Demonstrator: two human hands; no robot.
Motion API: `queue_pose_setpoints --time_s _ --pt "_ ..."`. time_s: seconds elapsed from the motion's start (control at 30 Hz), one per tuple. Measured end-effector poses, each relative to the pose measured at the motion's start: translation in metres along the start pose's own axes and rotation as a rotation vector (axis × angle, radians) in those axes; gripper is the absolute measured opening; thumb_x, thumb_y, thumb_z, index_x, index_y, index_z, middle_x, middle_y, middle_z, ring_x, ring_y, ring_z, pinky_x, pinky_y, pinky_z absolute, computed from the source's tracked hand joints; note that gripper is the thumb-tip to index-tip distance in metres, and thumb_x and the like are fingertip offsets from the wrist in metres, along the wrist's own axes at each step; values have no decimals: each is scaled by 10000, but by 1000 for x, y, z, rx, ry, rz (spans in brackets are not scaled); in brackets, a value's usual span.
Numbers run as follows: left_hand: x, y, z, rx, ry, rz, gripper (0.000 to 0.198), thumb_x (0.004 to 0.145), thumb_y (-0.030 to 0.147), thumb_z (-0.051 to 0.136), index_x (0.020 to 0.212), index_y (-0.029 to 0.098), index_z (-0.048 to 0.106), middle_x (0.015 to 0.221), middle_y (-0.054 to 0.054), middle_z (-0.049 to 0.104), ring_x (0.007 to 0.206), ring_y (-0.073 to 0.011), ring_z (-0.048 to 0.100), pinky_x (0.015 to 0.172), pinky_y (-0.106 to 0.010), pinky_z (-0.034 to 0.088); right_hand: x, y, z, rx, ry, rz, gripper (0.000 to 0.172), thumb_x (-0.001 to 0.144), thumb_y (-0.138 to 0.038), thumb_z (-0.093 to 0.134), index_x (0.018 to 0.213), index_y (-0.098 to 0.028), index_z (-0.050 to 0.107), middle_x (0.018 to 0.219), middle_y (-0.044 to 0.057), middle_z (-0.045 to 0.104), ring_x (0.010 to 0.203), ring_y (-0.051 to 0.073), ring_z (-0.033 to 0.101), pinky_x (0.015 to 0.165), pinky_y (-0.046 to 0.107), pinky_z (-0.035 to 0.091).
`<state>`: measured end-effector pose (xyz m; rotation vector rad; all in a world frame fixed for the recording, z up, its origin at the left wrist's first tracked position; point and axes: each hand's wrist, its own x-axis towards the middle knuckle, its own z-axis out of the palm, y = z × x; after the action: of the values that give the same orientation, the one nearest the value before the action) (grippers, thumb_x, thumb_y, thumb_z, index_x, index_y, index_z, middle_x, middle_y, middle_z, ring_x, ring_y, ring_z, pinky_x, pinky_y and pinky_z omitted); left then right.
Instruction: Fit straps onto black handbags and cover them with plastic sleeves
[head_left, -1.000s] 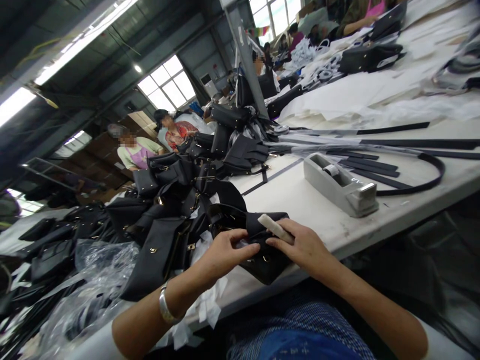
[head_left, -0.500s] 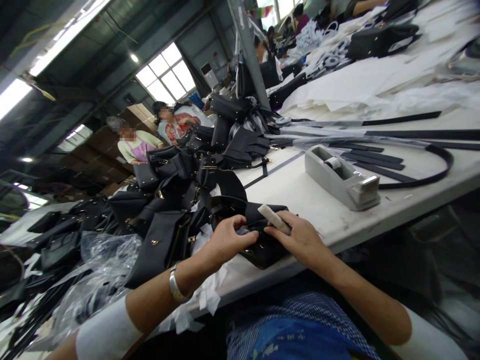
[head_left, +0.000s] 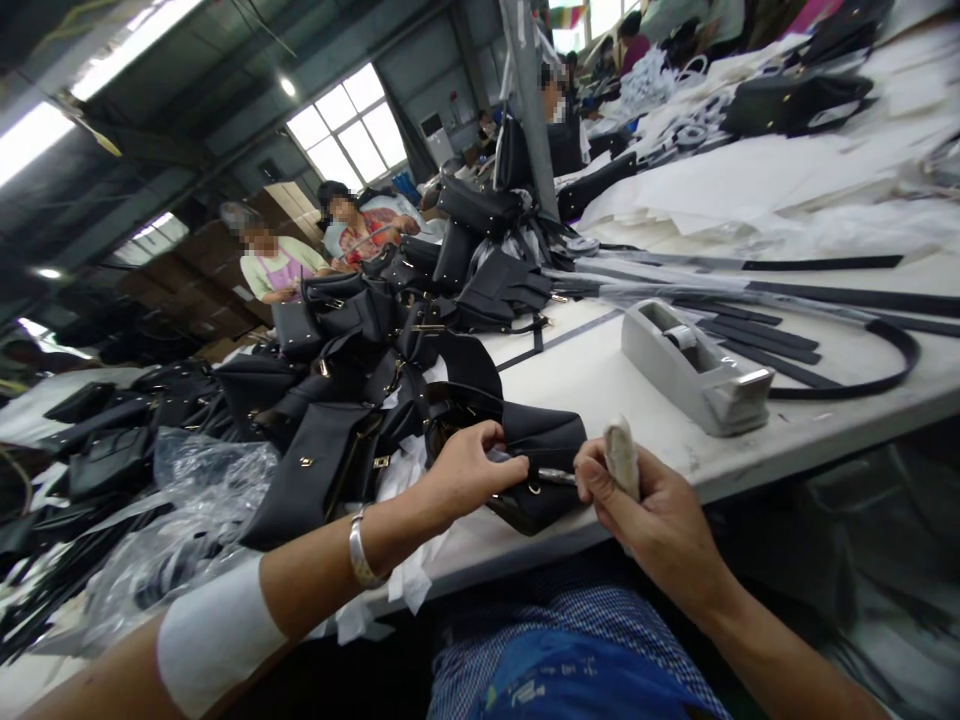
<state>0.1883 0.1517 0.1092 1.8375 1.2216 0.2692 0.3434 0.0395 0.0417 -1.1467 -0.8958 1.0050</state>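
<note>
A black handbag [head_left: 546, 440] with small gold-coloured hardware lies at the table's front edge. My left hand [head_left: 474, 468] grips its near side, thumb and fingers closed about the edge. Just right of the bag, my right hand [head_left: 651, 512] is closed around an off-white, worn-looking block [head_left: 622, 458], which points upward from the fist. A thin, pale, shiny strip [head_left: 558, 477] runs from the bag to my right fingertips; its material I cannot make out.
A grey tape dispenser [head_left: 694, 370] stands to the right on the white table [head_left: 577, 352]. Black straps [head_left: 821, 262] lie behind it. Black handbags [head_left: 315, 465] are heaped on the left beside clear plastic wrap [head_left: 202, 500]. Two people [head_left: 281, 262] work beyond the heap.
My right hand has moved right, away from the bag, and the block has swung upright. A pale strip now shows between hand and bag. My left hand stays on the bag.
</note>
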Motion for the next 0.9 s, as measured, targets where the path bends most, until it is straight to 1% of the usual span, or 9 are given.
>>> queue_pose_setpoints --time_s 0.03,0.17,0.27,0.47,0.67,0.73,0.8,0.83,0.9 --pt "0 -1 0 13 3 8 260 743 241 668 972 119 690 907 -61 731 814 -194 666 691 -262 496 0 2 2 -48 17 -19 292 922 -477 621 801 -215 574 521 -75 404 409 72 354 378 211 266" --pt "-1 -6 1 54 26 50 259 734 249 668 960 126 691 905 -58 731 823 -204 665 685 -269 494 0 7 8 -249 102 -146 245 934 -439 615 827 -219 607 594 -50 521 457 85 412 439 225 330" --pt "-1 -9 2 55 33 80 255 727 234 662 957 129 695 908 -53 734 826 -202 667 696 -271 496 -2 6 13 -354 145 -233 225 941 -409 610 816 -222 613 619 -47 560 505 97 471 505 227 381" --pt "-4 -11 1 109 65 126 241 732 256 679 935 129 703 875 -48 729 803 -202 658 667 -268 479 -7 0 19 -489 130 -324 200 964 -368 574 828 -224 603 648 -50 609 569 107 567 564 208 422" --pt "-15 -11 5 101 84 193 185 783 291 691 889 140 708 825 -26 713 769 -174 634 653 -247 445 -13 -5 24 -585 138 -380 187 963 -350 572 825 -225 595 619 -55 611 537 105 585 545 202 419" --pt "-18 -12 7 124 112 219 181 793 295 692 894 147 710 823 -25 715 759 -173 628 648 -253 437 -16 -4 28 -592 147 -376 185 960 -344 574 821 -224 599 621 -49 620 537 109 593 548 209 424" --pt "-21 -15 10 154 141 256 177 797 286 690 914 155 712 839 -26 724 762 -174 632 663 -262 441 -19 -3 31 -581 160 -337 208 953 -365 581 803 -222 602 617 -40 621 539 117 592 553 221 429" --pt "-22 -16 11 170 155 269 180 798 281 690 927 156 713 850 -30 728 767 -177 636 672 -268 445 -20 -2 32 -562 169 -301 229 946 -385 589 789 -219 602 614 -34 616 538 120 587 549 226 430" --pt "-25 -17 12 207 173 277 183 791 270 698 932 153 715 861 -41 733 773 -184 641 686 -279 451 -21 0 34 -458 178 -174 264 931 -438 600 794 -212 602 610 -31 593 497 114 545 496 229 413"
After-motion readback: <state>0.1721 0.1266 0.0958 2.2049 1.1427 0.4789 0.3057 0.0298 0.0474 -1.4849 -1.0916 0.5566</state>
